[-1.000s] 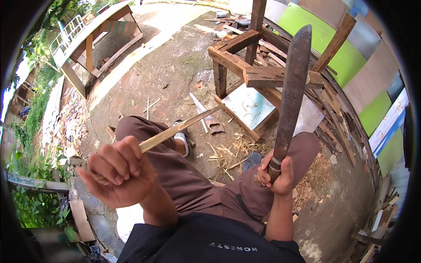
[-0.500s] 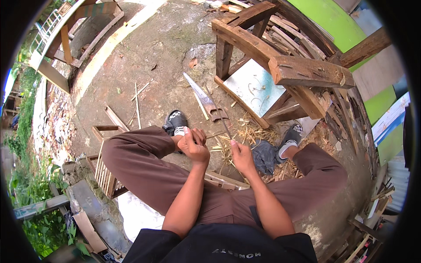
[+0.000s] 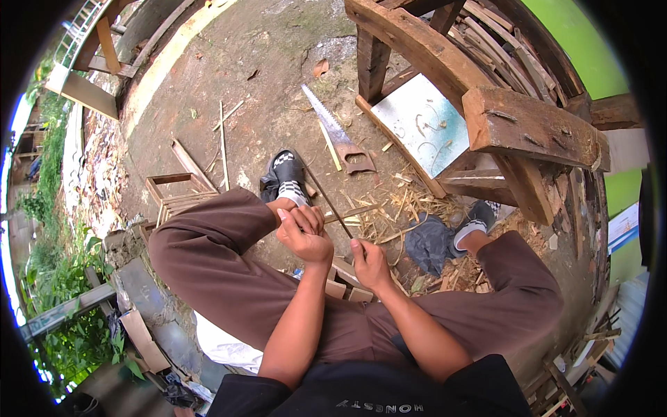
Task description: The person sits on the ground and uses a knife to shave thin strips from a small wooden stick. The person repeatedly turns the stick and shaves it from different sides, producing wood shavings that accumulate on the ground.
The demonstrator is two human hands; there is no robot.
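Left hand [image 3: 303, 233] clamped on thin stick [image 3: 361, 211] at frame centre; right hand [image 3: 367, 263] gripped machete [image 3: 326, 198] handle, blade edge-on above stick. Best shave away from fingers, shallow strokes.

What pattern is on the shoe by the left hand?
Black-and-white checkerboard on a black shoe, just beyond the left hand; seen in the head view.

Outdoor dirt yard, daylight, scrap timber all round.

Bare packed earth floor [image 3: 229, 76], strewn with pale wood shavings [image 3: 403, 208] near centre. Heavy weathered timber frame [image 3: 486, 104] far right, a white painted board [image 3: 424, 121] leaning beneath it. Bright green wall [image 3: 583, 35] behind. Rusty handsaw [image 3: 337, 135] lying on the ground. Small slatted wooden crate [image 3: 174, 194] left. Green foliage [image 3: 48, 278] along the left edge.
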